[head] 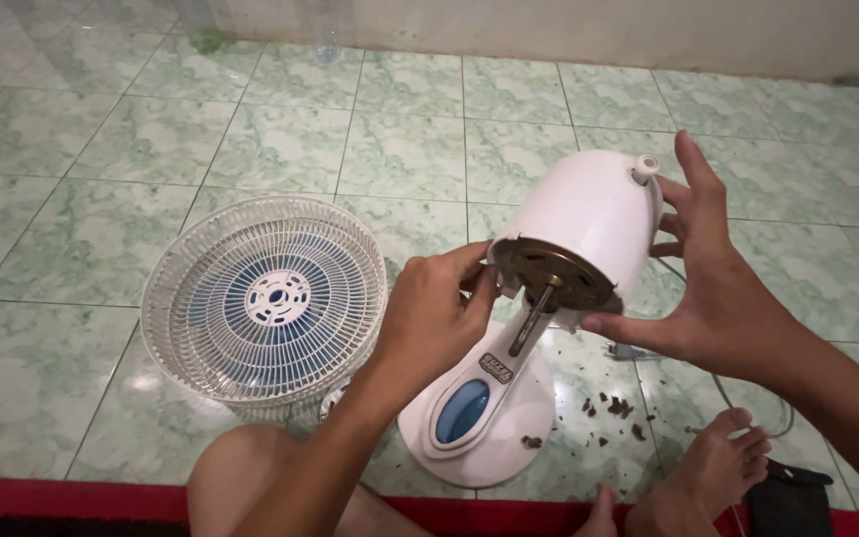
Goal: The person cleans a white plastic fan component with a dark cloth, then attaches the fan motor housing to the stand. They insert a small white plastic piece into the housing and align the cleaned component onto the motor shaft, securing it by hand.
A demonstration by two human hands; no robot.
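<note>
Steadying the fan motor housing [589,214] above its base [479,408] on the floor, your right hand [718,288] cupped it half-open while your left hand [434,308] pinched its front plate [554,273]; a slip risked snagging fingers on the bare shaft [534,318].

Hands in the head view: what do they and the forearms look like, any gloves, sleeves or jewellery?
Both are bare. The left hand and the right hand wear no gloves, and no rings show on the fingers. Neither wrist carries a watch or band. No sleeves reach the visible forearms, which run uncovered to the frame edge. No markings, tape or cables are on them.
</note>
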